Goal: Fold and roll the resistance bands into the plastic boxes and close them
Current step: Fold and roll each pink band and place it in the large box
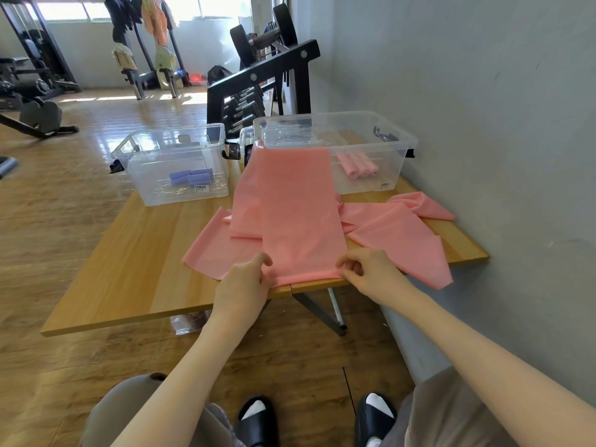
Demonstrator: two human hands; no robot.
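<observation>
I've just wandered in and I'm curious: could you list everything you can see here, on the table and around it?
Pink band: one, pink, laid flat on the table, far end draped over the right box.
Loose pink bands: pink, spread beneath it; count unclear.
Left box: one, clear, holds blue rolls.
Right box: one, clear, holds pink rolls.
Table: one, wooden.
Dumbbell rack: one, black, behind the table.
Left hand, right hand: pinching the band's near edge.
</observation>
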